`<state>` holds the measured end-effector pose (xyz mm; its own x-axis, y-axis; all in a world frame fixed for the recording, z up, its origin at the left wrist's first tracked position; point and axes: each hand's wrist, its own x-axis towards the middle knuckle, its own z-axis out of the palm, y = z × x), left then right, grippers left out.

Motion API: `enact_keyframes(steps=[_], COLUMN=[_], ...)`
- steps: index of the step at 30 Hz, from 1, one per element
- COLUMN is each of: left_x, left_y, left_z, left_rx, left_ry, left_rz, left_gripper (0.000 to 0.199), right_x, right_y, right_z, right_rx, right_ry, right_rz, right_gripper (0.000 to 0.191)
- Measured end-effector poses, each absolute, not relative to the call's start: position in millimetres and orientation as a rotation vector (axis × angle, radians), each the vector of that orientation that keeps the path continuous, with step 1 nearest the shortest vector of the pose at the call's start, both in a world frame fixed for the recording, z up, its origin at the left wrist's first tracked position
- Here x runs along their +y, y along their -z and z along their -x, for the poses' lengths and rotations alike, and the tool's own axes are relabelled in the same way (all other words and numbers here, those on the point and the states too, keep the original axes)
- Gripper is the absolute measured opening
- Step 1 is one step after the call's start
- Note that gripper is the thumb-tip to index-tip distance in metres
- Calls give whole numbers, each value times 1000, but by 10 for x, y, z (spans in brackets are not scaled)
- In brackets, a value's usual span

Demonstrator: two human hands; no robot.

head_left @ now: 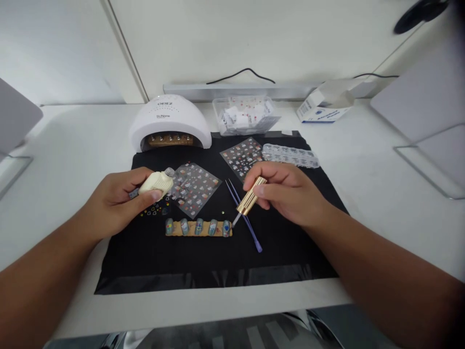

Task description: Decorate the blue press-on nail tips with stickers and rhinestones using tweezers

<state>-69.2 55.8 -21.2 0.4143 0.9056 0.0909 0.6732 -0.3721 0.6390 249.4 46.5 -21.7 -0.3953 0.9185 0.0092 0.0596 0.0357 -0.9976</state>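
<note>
My left hand (121, 201) holds a cream polish bottle (157, 184), tilted, its clear neck uncapped and pointing right. Between the thumb and fingers of my right hand (283, 194) is a gold brush cap (251, 196), its brush pointing down and left. The brush tip is at the rightmost decorated nail tip (226, 228); whether it touches cannot be made out. Several nail tips sit in a row on a tan strip (192, 229), which lies on a black mat (181, 259). Purple tweezers (250, 228) lie beneath the cap and brush.
Behind stand a white nail lamp (170, 118) with a tan strip inside, a clear box (245, 116) of packets and an open carton (325, 104). Sticker sheets (196, 189) and a clear compartment case (290, 155) lie on the mat.
</note>
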Motion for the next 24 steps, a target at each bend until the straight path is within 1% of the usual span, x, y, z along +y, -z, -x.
enact_keyframes(steps=[3, 6, 9, 14, 18, 21, 24], left_x=[548, 540, 539, 546, 525, 495, 475], left_y=[207, 209, 207, 196, 177, 150, 126], left_z=[683, 684, 692, 699, 661, 617, 598], left_rx=[1334, 1362, 1385, 1385, 1368, 1368, 1358], left_ry=[-590, -598, -603, -608, -606, -596, -593], left_rz=[-2153, -2155, -2172, -2191, -2216, -2253, -2266], left_gripper=[26, 27, 28, 29, 28, 27, 27], right_x=[452, 457, 449, 455, 452, 451, 458], right_y=[196, 193, 196, 192, 156, 147, 153], right_z=[-2494, -2510, -2511, -2505, -2500, -2489, -2481], right_rx=[-1662, -1631, -1625, -1628, -1585, -1663, -1602], right_ry=[-1380, -1307, -1342, -1306, -1382, -1350, -1355], right_rz=[1098, 1127, 1095, 1179, 1143, 1229, 1208], right_gripper=[5, 8, 7, 7, 7, 8, 8])
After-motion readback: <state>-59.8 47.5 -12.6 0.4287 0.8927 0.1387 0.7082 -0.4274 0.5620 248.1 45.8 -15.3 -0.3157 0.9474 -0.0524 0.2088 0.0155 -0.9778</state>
